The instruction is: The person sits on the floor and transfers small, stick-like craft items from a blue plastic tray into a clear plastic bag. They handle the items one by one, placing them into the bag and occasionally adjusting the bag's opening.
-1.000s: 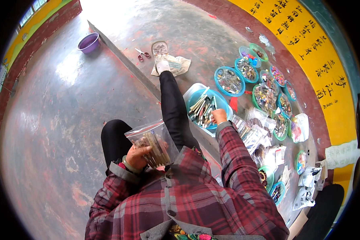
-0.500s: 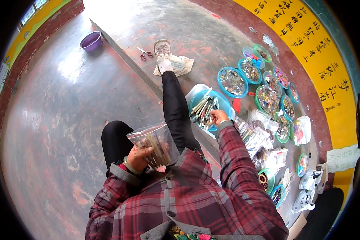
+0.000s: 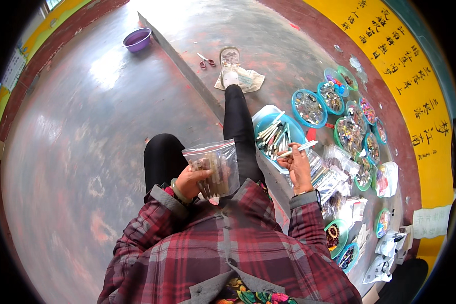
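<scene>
My left hand (image 3: pixel 188 181) is closed on a clear zip bag (image 3: pixel 227 154) that holds several slim brownish sticks, above my lap. In my right hand (image 3: pixel 300 169) a slim white stick (image 3: pixel 307 145) is pinched between thumb and fingers. What kind of stick it is, I cannot make out. The right hand is at the near right edge of a light blue basin (image 3: pixel 298 129), which holds a pile of similar slim sticks (image 3: pixel 274 138) in white, green, brown and black.
Packed clear bags (image 3: pixel 323 175) lie right of my right hand. Beyond them stand several round baskets of small beads and trinkets, such as a blue basket (image 3: pixel 295 112). Scissors (image 3: pixel 206 63) lie near my outstretched foot. A purple basin (image 3: pixel 137 41) stands far left, beside a floor ledge (image 3: pixel 180 68).
My right hand has come back from the basin toward me and now shows a white stick in its fingers. My left hand still holds the bag. The whole view has shifted slightly.
</scene>
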`<state>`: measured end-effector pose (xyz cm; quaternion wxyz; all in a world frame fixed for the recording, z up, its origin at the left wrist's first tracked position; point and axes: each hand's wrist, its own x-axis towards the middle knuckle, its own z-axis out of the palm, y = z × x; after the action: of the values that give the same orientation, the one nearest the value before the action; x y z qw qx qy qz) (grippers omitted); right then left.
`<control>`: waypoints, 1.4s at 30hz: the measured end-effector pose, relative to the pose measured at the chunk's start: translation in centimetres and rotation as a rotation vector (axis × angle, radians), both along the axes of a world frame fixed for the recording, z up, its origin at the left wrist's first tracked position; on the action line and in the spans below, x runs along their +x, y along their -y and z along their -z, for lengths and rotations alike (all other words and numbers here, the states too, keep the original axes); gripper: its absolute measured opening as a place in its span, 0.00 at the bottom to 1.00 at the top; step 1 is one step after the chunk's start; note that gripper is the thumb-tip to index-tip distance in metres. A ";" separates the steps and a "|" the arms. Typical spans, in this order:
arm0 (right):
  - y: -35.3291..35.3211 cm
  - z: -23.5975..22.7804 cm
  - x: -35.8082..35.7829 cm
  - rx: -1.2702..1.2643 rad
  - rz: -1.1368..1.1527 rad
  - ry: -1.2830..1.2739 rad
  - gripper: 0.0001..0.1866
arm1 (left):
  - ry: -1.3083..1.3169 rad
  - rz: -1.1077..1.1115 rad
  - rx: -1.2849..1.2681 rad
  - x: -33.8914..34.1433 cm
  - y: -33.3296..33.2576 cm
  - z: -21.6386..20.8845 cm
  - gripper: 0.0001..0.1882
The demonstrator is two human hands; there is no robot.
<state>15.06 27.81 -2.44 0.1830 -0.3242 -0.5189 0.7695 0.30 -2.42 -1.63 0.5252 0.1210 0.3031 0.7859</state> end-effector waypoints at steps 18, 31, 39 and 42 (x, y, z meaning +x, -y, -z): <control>8.4 -14.6 -2.8 0.567 -0.132 -0.198 0.36 | -0.088 0.124 -0.016 0.1 1.0 1.3 0.23; 10.5 -14.0 -8.0 0.501 -0.207 -0.482 0.19 | -0.126 0.150 -0.023 0.1 1.0 1.6 0.21; 10.3 -12.8 -8.3 0.565 -0.323 -0.346 0.17 | -0.121 0.154 -0.041 0.1 1.0 1.5 0.21; 10.3 -12.6 -8.2 0.594 -0.361 -0.285 0.16 | -0.122 0.159 -0.001 0.1 1.0 1.3 0.22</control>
<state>6.85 17.50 10.16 0.2009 -0.0499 -0.7377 0.6426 0.35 -3.40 -2.89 0.5666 0.1921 0.3245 0.7326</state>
